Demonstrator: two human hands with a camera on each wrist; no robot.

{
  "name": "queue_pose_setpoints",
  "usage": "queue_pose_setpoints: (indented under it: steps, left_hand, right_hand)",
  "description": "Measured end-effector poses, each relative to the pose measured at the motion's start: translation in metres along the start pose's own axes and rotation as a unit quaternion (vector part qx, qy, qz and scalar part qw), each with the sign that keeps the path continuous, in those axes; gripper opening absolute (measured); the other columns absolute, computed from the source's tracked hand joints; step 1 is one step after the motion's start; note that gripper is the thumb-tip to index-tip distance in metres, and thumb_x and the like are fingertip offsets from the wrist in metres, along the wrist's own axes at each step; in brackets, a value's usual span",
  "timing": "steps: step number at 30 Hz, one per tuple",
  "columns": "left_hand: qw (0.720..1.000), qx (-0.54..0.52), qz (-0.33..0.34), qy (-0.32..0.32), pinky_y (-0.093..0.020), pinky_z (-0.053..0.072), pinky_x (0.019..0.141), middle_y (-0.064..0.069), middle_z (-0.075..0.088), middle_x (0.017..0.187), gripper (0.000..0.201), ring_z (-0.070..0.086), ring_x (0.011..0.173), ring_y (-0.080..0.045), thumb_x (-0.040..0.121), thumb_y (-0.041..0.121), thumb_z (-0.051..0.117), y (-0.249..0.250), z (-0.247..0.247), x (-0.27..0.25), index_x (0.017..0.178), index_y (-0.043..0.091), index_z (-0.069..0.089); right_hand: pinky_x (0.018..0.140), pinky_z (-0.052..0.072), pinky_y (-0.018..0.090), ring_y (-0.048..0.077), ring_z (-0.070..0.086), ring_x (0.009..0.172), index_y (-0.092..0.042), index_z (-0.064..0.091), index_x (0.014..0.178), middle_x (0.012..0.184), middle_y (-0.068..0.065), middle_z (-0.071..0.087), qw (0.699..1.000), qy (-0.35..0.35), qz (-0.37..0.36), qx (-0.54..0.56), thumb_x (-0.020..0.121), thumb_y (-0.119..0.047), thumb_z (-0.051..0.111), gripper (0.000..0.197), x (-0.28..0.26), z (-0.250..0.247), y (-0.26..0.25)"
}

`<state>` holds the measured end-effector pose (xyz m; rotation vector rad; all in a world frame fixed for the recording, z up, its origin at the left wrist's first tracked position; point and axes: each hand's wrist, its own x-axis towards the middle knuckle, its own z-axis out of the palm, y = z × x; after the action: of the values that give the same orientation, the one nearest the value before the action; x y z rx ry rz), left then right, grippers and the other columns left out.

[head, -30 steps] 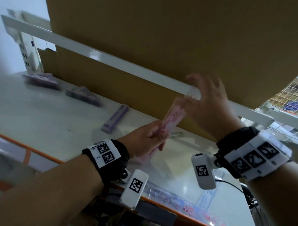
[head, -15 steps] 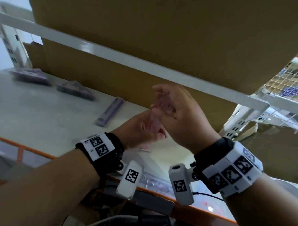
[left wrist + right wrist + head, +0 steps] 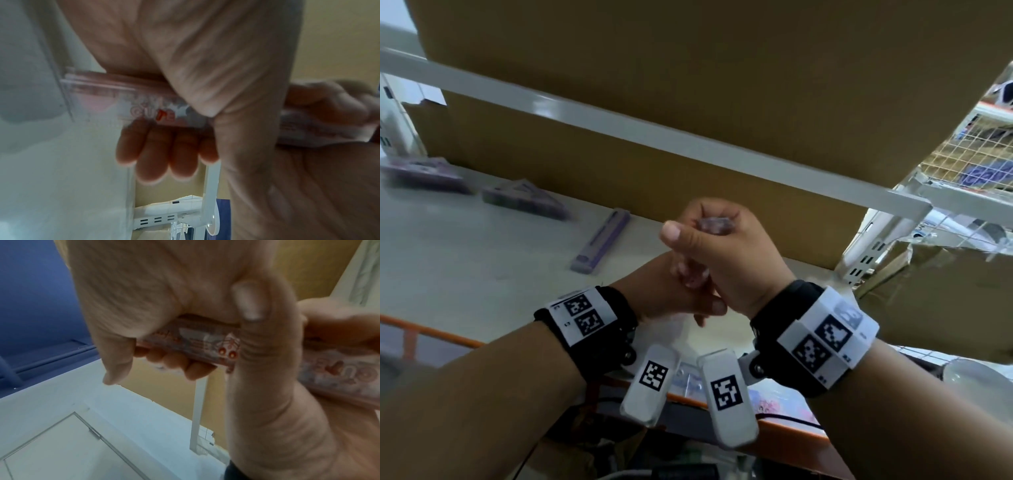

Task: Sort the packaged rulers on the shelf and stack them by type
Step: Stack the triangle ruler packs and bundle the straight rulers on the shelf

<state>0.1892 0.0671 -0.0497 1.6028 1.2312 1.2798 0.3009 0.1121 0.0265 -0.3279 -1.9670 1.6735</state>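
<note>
Both hands hold one bundle of pink packaged rulers [image 3: 693, 274] above the white shelf [image 3: 465, 260]. My left hand [image 3: 674, 291] grips its lower end, fingers curled round it. My right hand [image 3: 719, 246] is wrapped round the upper end, thumb sticking out to the left. In the left wrist view the pink rulers [image 3: 148, 104] show red lettering under my left hand [image 3: 168, 138]. In the right wrist view my right hand [image 3: 185, 344] clasps the pink rulers [image 3: 205, 344]. A purple ruler pack [image 3: 601, 241] lies on the shelf, left of my hands.
Two purple stacks [image 3: 424, 174] [image 3: 524, 197] lie at the shelf's far left. A large cardboard box [image 3: 688, 85] fills the back behind a white rail [image 3: 654, 133]. Wire baskets [image 3: 969, 161] stand at right. Pink packs [image 3: 774, 404] lie by the orange front edge [image 3: 431, 332].
My right hand came down from the raised ruler end and closed round the bundle. The bundle has turned more upright and both hands sit closer together.
</note>
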Motion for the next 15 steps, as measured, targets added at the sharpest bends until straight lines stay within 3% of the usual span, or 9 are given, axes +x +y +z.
queue_pose_setpoints:
  steps: [2,4,5,7,9,10,12,15]
  left_hand:
    - [0.999,-0.028,-0.017,-0.021,-0.016,0.050,0.050,0.007,0.065,0.057,0.028,0.060,0.050,-0.003,0.077,0.011,0.076,0.003,0.000,0.000,0.067,0.037,0.072]
    - [0.997,-0.060,-0.040,-0.021,-0.019,0.046,0.046,0.003,0.059,0.050,0.011,0.052,0.045,-0.007,0.072,0.024,0.076,0.003,0.000,-0.001,0.065,0.031,0.071]
    - [0.997,-0.063,-0.048,-0.007,-0.021,0.043,0.044,0.002,0.056,0.048,0.011,0.049,0.044,-0.011,0.070,0.030,0.076,0.002,0.000,-0.001,0.063,0.027,0.068]
    - [0.995,-0.076,-0.066,0.023,-0.023,0.037,0.043,0.001,0.048,0.045,0.027,0.041,0.040,-0.016,0.071,0.036,0.077,-0.006,-0.001,0.000,0.059,0.018,0.060]
    - [0.989,-0.109,-0.090,0.033,-0.023,0.032,0.043,-0.001,0.044,0.044,0.032,0.035,0.037,-0.017,0.073,0.036,0.075,-0.010,-0.002,0.000,0.057,0.017,0.055]
    - [0.988,-0.123,-0.094,0.030,-0.022,0.032,0.043,-0.001,0.043,0.044,0.032,0.034,0.037,-0.017,0.074,0.035,0.074,-0.011,-0.003,0.001,0.055,0.020,0.054]
    - [0.985,-0.145,-0.086,0.020,-0.022,0.031,0.042,-0.002,0.042,0.045,0.034,0.033,0.037,-0.017,0.077,0.031,0.072,-0.013,-0.003,0.002,0.053,0.022,0.052]
    - [0.987,-0.143,-0.068,0.010,-0.022,0.032,0.041,-0.001,0.042,0.046,0.034,0.034,0.037,-0.016,0.082,0.030,0.070,-0.012,-0.002,0.001,0.053,0.022,0.053]
  right_hand:
    - [0.058,0.049,0.046,0.031,0.060,0.059,-0.020,0.059,0.067,0.065,0.014,0.066,0.999,0.014,-0.014,-0.026,0.075,-0.034,0.078,0.025,0.002,0.001,0.001]
    - [0.068,0.054,0.047,0.028,0.067,0.071,-0.019,0.060,0.082,0.076,0.013,0.070,0.999,0.014,-0.016,-0.034,0.075,-0.035,0.079,0.025,0.000,-0.001,0.002]
    - [0.075,0.055,0.046,0.026,0.069,0.081,-0.021,0.060,0.094,0.085,0.013,0.071,0.999,0.009,-0.006,-0.036,0.071,-0.039,0.081,0.036,-0.001,-0.004,0.002]
    - [0.089,0.055,0.042,0.022,0.067,0.105,-0.028,0.054,0.120,0.112,0.010,0.068,0.997,0.004,0.032,-0.071,0.058,-0.057,0.086,0.075,-0.006,-0.016,0.000]
    - [0.095,0.053,0.044,0.018,0.064,0.112,-0.030,0.047,0.132,0.121,0.003,0.065,0.985,0.030,0.069,-0.157,0.050,-0.071,0.083,0.098,-0.017,-0.037,-0.008]
    - [0.094,0.053,0.044,0.013,0.065,0.107,-0.032,0.050,0.130,0.116,-0.004,0.066,0.968,0.048,0.084,-0.233,0.050,-0.073,0.080,0.095,-0.024,-0.050,-0.013]
    - [0.088,0.057,0.038,-0.002,0.065,0.091,-0.044,0.058,0.115,0.101,-0.018,0.066,0.899,0.042,0.120,-0.419,0.058,-0.070,0.072,0.065,-0.046,-0.072,-0.024]
    - [0.081,0.054,0.023,-0.006,0.061,0.081,-0.047,0.061,0.108,0.093,-0.023,0.063,0.774,-0.089,0.203,-0.594,0.076,-0.052,0.072,0.034,-0.079,-0.081,-0.024]
